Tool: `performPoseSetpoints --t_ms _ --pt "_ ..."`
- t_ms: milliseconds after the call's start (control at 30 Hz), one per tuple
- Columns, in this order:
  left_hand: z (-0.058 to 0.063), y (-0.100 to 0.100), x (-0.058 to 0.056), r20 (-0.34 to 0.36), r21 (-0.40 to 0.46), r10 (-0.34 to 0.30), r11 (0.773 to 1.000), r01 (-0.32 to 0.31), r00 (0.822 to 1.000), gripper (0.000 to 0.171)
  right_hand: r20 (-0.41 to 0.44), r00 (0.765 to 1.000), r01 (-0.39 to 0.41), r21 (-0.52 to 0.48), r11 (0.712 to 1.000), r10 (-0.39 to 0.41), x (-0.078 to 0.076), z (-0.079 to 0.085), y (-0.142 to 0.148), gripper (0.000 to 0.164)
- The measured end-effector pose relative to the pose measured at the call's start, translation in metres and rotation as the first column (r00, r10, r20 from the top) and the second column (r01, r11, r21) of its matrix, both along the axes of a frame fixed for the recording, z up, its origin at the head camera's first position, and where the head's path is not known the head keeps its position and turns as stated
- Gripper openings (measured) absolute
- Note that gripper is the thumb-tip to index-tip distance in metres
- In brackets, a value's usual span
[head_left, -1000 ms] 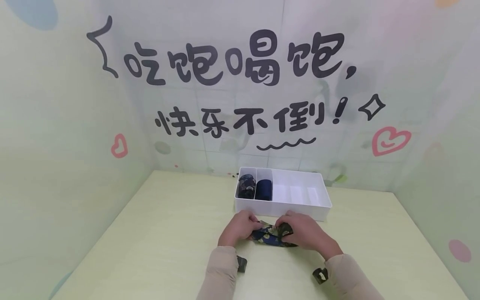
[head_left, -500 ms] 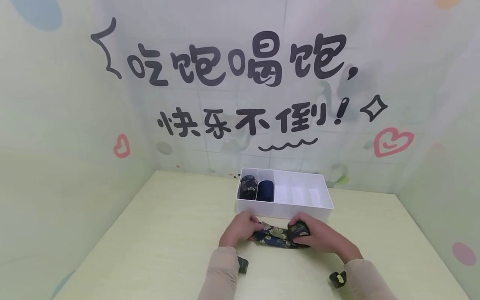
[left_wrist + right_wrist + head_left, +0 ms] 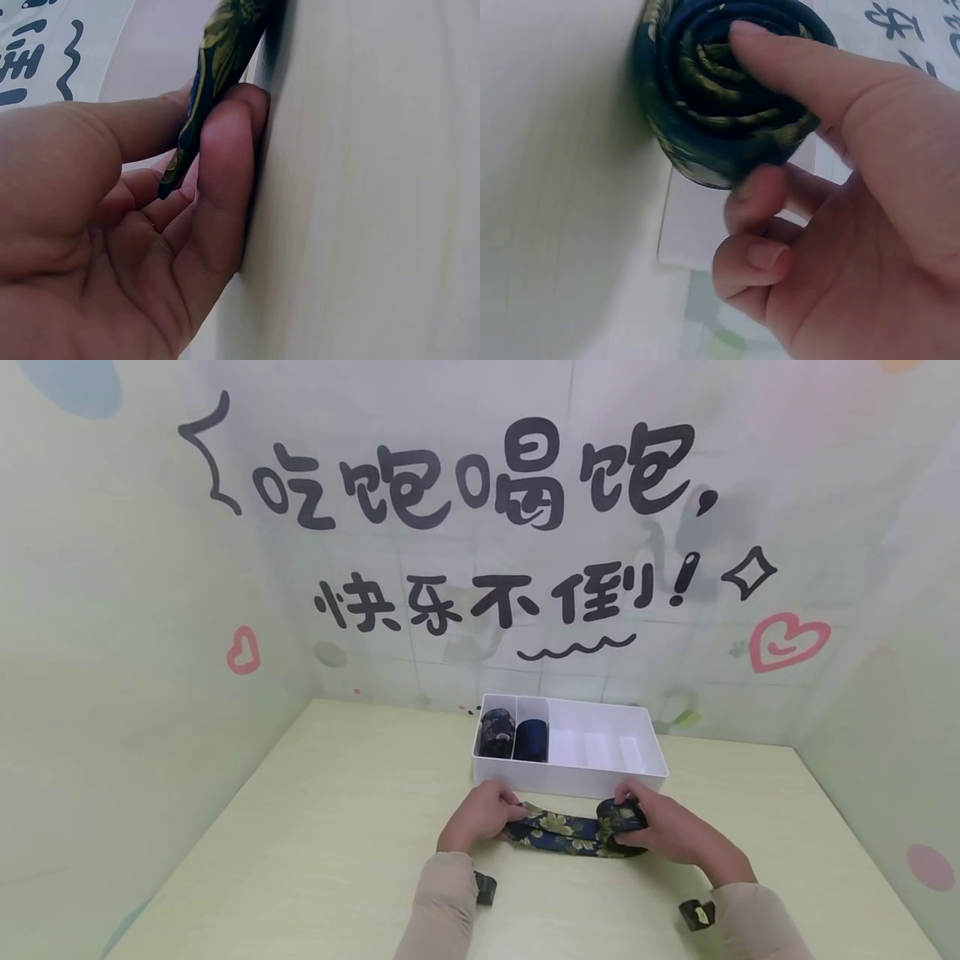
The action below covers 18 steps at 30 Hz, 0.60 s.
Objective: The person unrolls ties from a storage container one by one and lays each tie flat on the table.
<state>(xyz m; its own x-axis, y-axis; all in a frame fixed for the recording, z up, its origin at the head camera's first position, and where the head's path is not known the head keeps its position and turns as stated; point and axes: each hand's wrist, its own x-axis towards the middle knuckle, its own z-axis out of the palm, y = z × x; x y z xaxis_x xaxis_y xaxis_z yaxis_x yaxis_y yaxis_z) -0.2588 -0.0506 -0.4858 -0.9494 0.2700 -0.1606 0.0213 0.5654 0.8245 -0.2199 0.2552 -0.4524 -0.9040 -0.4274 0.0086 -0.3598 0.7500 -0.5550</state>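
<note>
Left hand (image 3: 480,817) pinches floral strip (image 3: 558,833), right hand (image 3: 673,830) grips its roll (image 3: 621,817), spiral (image 3: 712,131) showing only in right-wrist view; wall (image 3: 442,547) reads "吃饱喝饱,快乐不倒!"

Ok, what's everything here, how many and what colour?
Table: one, pale yellow, bottom
Walls: three, pale, around table
Writing: two lines, black, back wall
Hearts: two, pink, walls
Spots: several, mixed colours, walls
Box: one, white, on table
Patterned roll: one, dark, box's leftmost compartment
Plain roll: one, navy, next compartment
Flowered strip: one, navy and yellow, before box
Gadgets: two, black, beside sleeves
Sleeves: two, beige, bottom edge
Left grip: one, bare, pinching strip's left end
Right grip: one, bare, holding strip's rolled end
</note>
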Motion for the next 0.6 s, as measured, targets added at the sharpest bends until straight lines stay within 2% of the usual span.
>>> performPoseSetpoints --t_ms 433,600 --pt "-0.002 0.001 -0.002 0.005 0.001 0.01 1.0 -0.01 1.0 0.018 0.089 0.995 0.059 -0.111 0.992 -0.049 -0.005 -0.013 0.02 0.051" --pt "-0.001 0.001 -0.001 0.016 -0.002 0.013 1.0 -0.013 1.0 0.018 0.114 0.993 0.054 -0.146 0.988 -0.038 -0.004 -0.015 0.022 0.052"
